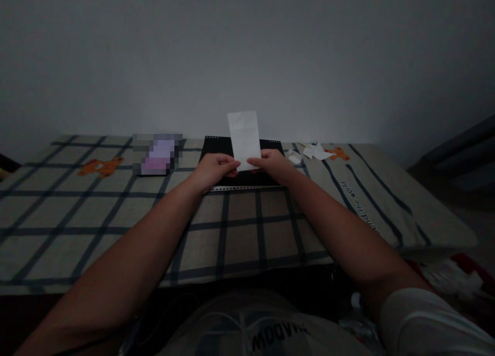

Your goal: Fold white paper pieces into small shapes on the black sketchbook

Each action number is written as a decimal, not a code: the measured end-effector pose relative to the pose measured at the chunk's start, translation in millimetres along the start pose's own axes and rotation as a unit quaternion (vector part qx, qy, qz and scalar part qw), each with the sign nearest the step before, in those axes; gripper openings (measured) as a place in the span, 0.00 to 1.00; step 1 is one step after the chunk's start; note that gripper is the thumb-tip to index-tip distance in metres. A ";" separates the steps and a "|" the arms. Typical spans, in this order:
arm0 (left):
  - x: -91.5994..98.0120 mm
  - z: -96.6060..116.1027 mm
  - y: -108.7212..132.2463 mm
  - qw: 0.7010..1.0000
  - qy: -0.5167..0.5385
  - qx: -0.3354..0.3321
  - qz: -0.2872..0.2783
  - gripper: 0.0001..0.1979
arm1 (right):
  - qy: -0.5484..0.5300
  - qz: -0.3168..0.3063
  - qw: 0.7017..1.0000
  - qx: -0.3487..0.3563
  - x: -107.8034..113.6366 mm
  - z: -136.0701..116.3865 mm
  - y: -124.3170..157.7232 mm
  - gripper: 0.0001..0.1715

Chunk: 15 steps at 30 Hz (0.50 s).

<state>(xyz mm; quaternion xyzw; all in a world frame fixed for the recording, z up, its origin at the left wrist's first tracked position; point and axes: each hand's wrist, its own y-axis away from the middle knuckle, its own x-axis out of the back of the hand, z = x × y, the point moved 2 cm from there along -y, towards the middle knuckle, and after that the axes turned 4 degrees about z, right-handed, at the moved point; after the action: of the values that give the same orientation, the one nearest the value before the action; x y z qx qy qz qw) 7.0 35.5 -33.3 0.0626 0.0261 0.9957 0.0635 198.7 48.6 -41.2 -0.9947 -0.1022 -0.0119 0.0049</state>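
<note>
A white sheet of paper (pixel 245 137), with faint creases, is held upright in front of me. At its lower left corner my left hand (pixel 217 168) pinches it between thumb and fingers. My right hand (pixel 270 164) grips the lower right corner, thumb on the near face. Under both hands lies a black board or sheet (pixel 215 146) with rows of white marks along its edges. To the right of my right hand are several small pieces of white paper (pixel 317 151), some of which look folded.
The table bears a checked cloth (pixel 201 242) with orange animal prints. A phone-like device (pixel 158 157), blurred by pixels, lies on the left. Behind the table rises a plain grey wall (pixel 247 52). White and red items (pixel 452 278) sit below the table's right edge.
</note>
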 end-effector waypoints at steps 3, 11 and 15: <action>-0.4 -4.9 -2.5 1.000 0.011 0.020 -0.007 0.07 | 0.010 0.015 1.000 0.011 1.4 1.6 -2.8 0.08; 0.9 -3.5 -1.9 0.999 0.017 0.031 -0.014 0.06 | -0.004 0.006 1.000 -0.002 2.1 4.6 -4.9 0.10; 0.4 -1.0 -0.4 0.999 0.015 0.044 -0.022 0.07 | -0.001 0.000 1.000 -0.013 1.3 2.7 -2.8 0.08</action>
<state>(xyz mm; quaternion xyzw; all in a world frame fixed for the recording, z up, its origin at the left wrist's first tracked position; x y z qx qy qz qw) 6.5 35.8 -34.2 0.0501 0.0719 0.9927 0.0825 199.4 51.7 -43.9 -0.9946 -0.1025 -0.0124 -0.0081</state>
